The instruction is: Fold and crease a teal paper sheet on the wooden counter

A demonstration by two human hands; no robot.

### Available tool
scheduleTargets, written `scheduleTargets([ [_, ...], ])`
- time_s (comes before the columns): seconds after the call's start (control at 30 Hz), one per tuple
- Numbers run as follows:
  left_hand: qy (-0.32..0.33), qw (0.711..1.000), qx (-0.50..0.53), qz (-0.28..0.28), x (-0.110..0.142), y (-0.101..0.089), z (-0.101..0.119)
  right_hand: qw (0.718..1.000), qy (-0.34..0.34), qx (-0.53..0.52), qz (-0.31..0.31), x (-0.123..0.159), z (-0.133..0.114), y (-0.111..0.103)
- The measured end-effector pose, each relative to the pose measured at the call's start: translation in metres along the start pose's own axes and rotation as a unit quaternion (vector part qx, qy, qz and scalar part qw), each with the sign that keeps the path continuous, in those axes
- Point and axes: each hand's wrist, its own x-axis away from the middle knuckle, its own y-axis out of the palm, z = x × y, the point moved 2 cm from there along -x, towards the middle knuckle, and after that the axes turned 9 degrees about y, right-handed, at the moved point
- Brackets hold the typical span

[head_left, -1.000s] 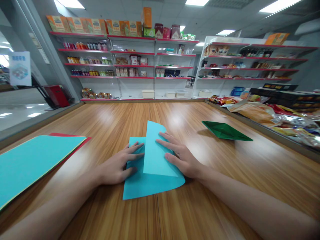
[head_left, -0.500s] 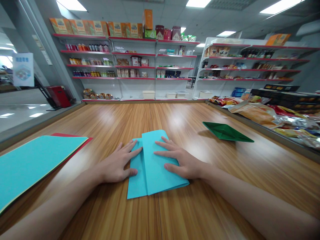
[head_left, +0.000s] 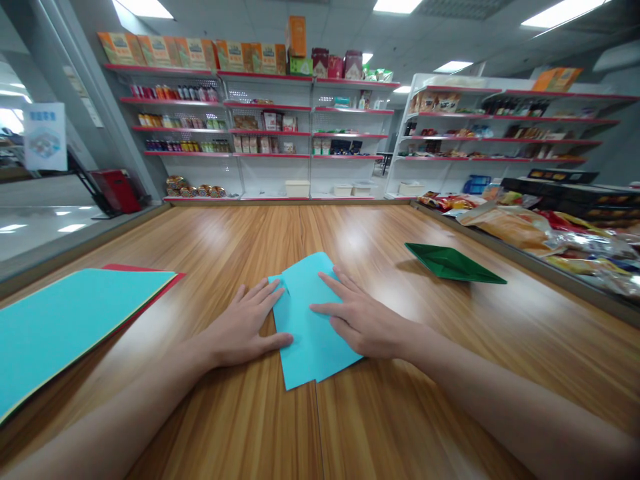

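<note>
A light-blue sheet of paper [head_left: 305, 333], folded over itself, lies on the wooden table in front of me. My left hand [head_left: 250, 327] rests with fingers spread at its left edge, the fingertips and thumb on the paper. From the right, my right hand [head_left: 360, 317] touches the upper layer, index finger stretched out across it and the other fingers partly bent; nothing is gripped. Off to the right sits a dark green folded paper boat [head_left: 453, 262], out of reach of both hands.
A stack of coloured paper [head_left: 85, 313], blue on top and red beneath, lies at the left. Packaged snacks [head_left: 545, 233] border the table [head_left: 225, 427] on the right. Stocked shelves [head_left: 270, 133] stand behind it, and a red box [head_left: 116, 190] is beyond the left edge.
The folded blue paper has turned and its lower edge has shifted right and up. My right hand's fingers have drawn closer together; my left thumb has moved further onto the paper.
</note>
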Motion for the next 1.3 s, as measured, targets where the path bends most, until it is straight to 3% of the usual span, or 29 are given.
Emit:
scheduleTargets([
  [0.17,0.065,0.994,0.045,0.072,0.001,-0.008,0.0,1.0,0.002,0.026,0.001,-0.001,0.009,-0.005],
  [0.33,0.102,0.987,0.076,0.103,0.0,-0.009,0.008,0.998,0.002,0.064,0.009,-0.002,0.004,-0.008],
  [0.77,0.099,0.986,0.122,0.057,0.0,-0.008,0.006,0.997,0.05,0.065,0.001,0.003,-0.008,-0.01],
  [1.1,0.102,0.982,0.15,0.055,0.001,-0.007,0.007,0.995,0.063,0.053,-0.061,0.003,-0.007,-0.012],
  [1.3,0.121,0.975,0.175,0.061,0.001,-0.008,0.008,0.994,0.057,0.059,-0.067,0.002,-0.005,-0.013],
])
